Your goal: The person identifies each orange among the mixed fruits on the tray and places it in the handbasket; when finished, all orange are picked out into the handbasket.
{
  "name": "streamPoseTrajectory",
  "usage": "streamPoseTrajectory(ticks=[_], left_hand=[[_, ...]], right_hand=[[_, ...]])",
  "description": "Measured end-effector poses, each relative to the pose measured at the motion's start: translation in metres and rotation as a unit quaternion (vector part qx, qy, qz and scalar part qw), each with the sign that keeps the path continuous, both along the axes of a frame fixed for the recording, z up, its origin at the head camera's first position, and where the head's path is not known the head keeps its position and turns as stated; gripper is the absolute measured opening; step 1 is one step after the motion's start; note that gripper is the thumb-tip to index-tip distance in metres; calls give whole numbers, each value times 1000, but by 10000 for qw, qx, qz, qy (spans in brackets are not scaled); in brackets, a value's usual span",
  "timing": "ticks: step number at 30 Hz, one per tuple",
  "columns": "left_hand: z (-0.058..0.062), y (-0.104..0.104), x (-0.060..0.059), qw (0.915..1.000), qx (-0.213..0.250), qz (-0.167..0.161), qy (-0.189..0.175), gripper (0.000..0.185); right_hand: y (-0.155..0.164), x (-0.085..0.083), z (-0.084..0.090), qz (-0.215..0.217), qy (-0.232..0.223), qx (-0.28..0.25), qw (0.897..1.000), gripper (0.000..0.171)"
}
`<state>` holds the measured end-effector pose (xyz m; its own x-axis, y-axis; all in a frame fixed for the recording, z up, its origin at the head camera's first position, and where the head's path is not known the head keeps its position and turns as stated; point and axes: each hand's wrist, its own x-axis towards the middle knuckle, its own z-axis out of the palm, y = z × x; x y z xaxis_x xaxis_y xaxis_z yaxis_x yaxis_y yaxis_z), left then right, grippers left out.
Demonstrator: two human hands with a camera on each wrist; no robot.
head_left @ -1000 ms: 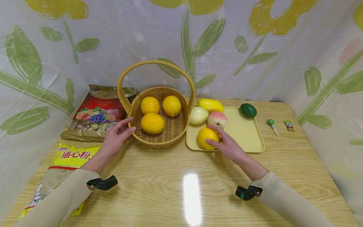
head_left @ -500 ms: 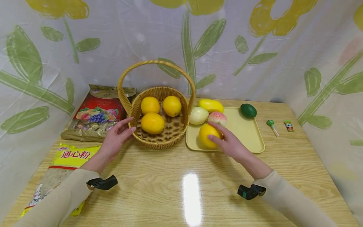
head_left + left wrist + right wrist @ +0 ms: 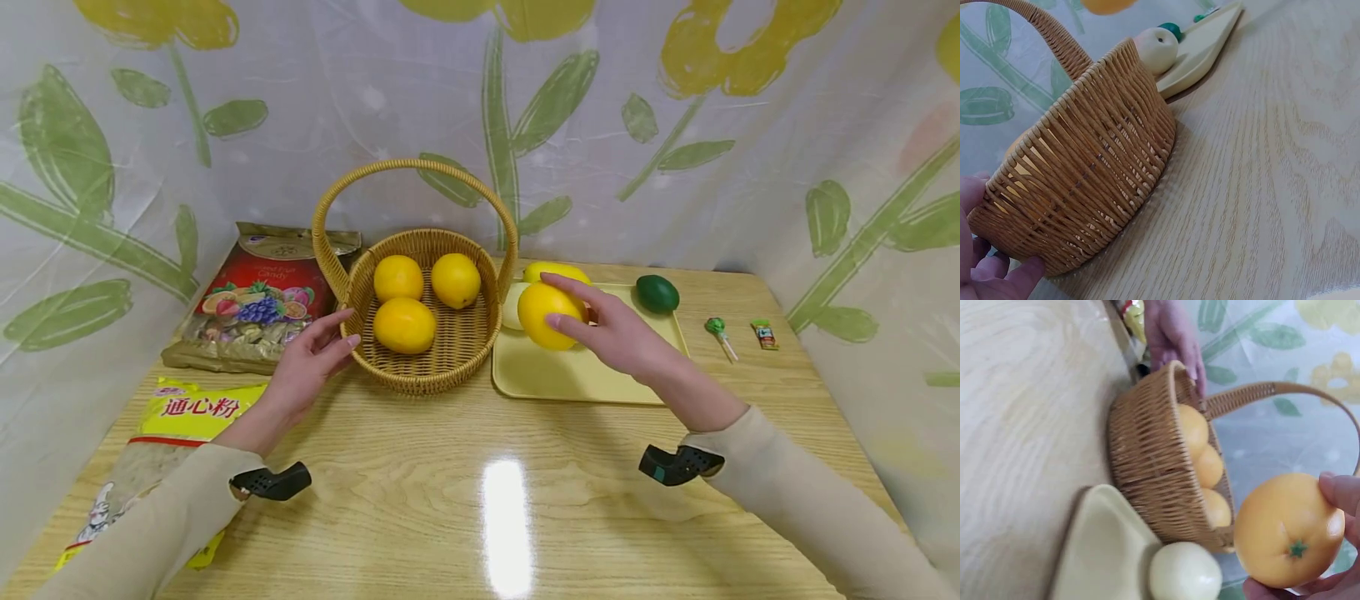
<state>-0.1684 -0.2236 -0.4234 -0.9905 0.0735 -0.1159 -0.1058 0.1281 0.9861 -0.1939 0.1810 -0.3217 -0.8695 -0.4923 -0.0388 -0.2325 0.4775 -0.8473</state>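
Note:
My right hand [image 3: 626, 337] holds an orange [image 3: 551, 317] between thumb and fingers, raised over the cream tray [image 3: 577, 379]. A green star-shaped stem mark on that orange [image 3: 1288, 531] shows in the right wrist view. The wicker basket [image 3: 427, 385] with its tall hooped handle stands left of the tray. Inside it lie three yellow-orange fruits [image 3: 405, 325]. At the basket's left side is my left hand [image 3: 300, 367], its loosely bent fingers touching the wicker wall, as the left wrist view [image 3: 1004, 275] shows from close up.
On the tray are a pale fruit [image 3: 1185, 572], a long yellow fruit [image 3: 558, 271], a peach [image 3: 1159, 51] and a dark green fruit [image 3: 657, 294]. Rightward lie a lollipop [image 3: 720, 335] and a wrapped candy [image 3: 765, 334]. A candy bag [image 3: 258, 308] and a yellow-topped pasta bag [image 3: 172, 425] lie left.
My right hand has lifted the orange up and away from the tray's front; it now overlaps the peach and pale fruit in the head view. My left hand stays at the basket.

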Motion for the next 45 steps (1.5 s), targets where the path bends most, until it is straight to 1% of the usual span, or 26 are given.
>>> streamPoseTrajectory(ticks=[4, 8, 11, 15, 17, 22, 25, 29, 33, 37, 39, 41, 43, 45], left_hand=[[-1, 0, 0, 10000, 23, 2, 1, 64], [-1, -1, 0, 10000, 33, -11, 7, 64], [-1, -1, 0, 10000, 33, -11, 16, 64], [-1, -1, 0, 10000, 76, 10, 60, 63], [-1, 0, -1, 9999, 95, 15, 81, 63], [0, 0, -1, 9999, 81, 31, 79, 64], [0, 0, -1, 9999, 91, 30, 83, 64], [-1, -1, -1, 9999, 109, 16, 85, 64], [-2, -2, -1, 9999, 132, 13, 80, 64], [-2, -2, -1, 9999, 117, 33, 76, 64], [-2, -2, -1, 9999, 106, 40, 68, 64], [-1, -1, -1, 9999, 108, 42, 58, 64], [-1, -1, -1, 9999, 120, 38, 57, 64], [0, -1, -1, 9999, 150, 33, 65, 64]], right_hand=[[-11, -9, 13, 347, 91, 28, 9994, 55], [-24, -19, 22, 555, 290, 166, 9979, 55], [-34, -28, 25, 678, 501, 366, 9958, 54], [-45, -37, 26, 943, 574, 267, 9935, 53], [-48, -37, 26, 1052, 493, 206, 9930, 53], [-54, -36, 22, 1234, 469, 293, 9908, 54], [-60, -37, 18, 1254, 455, 318, 9906, 55], [-67, -39, 12, 1289, 329, 412, 9903, 56], [-76, -45, 6, 1269, 246, 666, 9894, 57], [-87, -53, 1, 1031, 44, 978, 9898, 56], [-93, -58, -1, 994, 11, 1115, 9888, 56], [-99, -63, -4, 1021, 47, 1288, 9864, 56], [-105, -68, -7, 1139, 114, 1421, 9832, 56], [-110, -73, -11, 1261, 74, 1480, 9809, 56]])
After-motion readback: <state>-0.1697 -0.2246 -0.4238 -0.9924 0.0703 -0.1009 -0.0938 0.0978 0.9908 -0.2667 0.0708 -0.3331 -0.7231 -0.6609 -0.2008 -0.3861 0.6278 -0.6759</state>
